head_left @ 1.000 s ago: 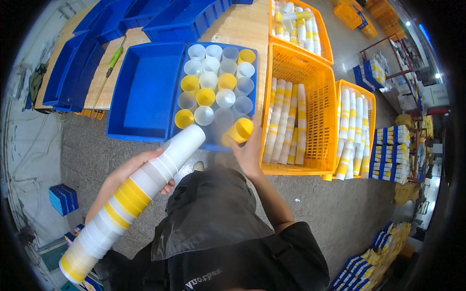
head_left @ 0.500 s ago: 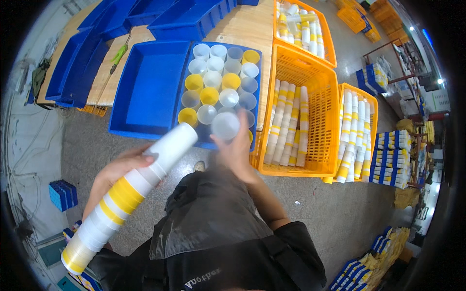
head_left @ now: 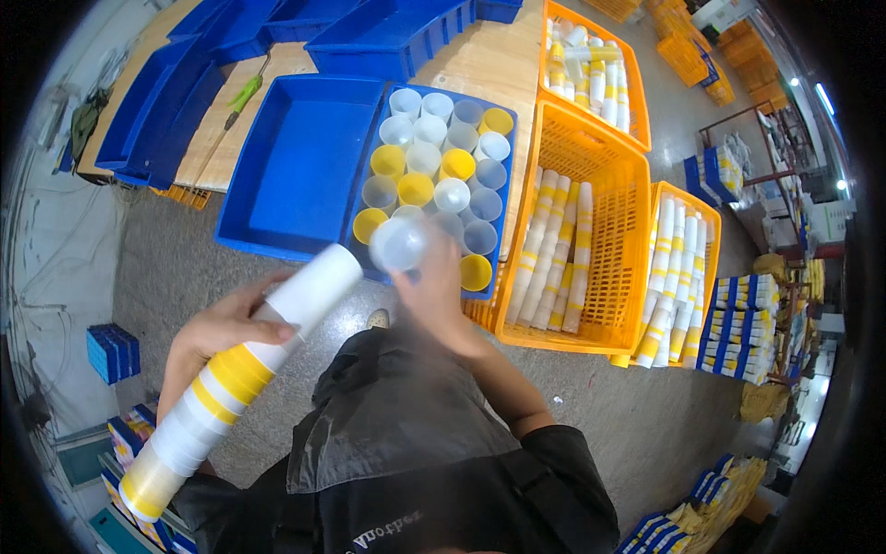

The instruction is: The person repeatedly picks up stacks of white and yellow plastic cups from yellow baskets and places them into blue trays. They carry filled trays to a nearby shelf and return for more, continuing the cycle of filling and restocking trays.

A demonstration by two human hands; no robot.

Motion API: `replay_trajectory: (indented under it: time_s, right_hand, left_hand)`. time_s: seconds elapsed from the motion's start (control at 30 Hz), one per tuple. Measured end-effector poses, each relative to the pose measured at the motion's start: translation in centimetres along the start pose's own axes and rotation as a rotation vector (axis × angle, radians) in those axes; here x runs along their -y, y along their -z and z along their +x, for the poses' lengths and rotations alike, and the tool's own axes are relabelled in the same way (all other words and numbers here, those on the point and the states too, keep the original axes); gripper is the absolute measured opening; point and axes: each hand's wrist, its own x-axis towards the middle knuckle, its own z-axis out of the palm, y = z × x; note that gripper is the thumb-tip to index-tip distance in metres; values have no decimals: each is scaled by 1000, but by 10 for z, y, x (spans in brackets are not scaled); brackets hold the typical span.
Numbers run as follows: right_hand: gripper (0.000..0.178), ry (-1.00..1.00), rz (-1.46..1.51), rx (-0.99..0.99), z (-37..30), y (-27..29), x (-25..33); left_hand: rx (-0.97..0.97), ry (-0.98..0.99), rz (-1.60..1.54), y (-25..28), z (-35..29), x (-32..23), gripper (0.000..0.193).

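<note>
A long stack of nested plastic cups [head_left: 214, 399], white, clear and yellow, lies slantwise in my left hand [head_left: 217, 325], whose fingers and thumb wrap round its upper part. The top of the stack points toward the trays. My right hand [head_left: 434, 291], smeared by motion, grips a single translucent cup [head_left: 397, 246] with its mouth upward. This cup is over the near edge of a blue tray [head_left: 362, 181]. Upright cups in rows, clear, white and yellow [head_left: 415, 189], stand in that tray. My right hand and its cup hide part of the near rows.
A second blue tray [head_left: 295, 166] adjoins on the left. More blue bins [head_left: 388, 42] and a green-handled tool [head_left: 245, 95] lie on the wooden table [head_left: 475, 55]. Orange crates [head_left: 620, 222] with cup stacks stand at the right. A blue crate [head_left: 113, 354] sits far left.
My right hand has moved left along the near edge of the tray with the cup. The left hand keeps hold of the stack almost in place. The whole view has shifted slightly.
</note>
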Motion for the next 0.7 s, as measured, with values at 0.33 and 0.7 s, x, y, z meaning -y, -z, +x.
replay_trajectory:
  time_s: [0.33, 0.7]
  right_hand:
    - [67, 710, -26, 332, 18, -2, 57]
    - [80, 332, -230, 381, 26, -43, -22]
  left_hand:
    - [-73, -79, 174, -3, 7, 15, 112]
    - [83, 1, 10, 34, -11, 31, 113]
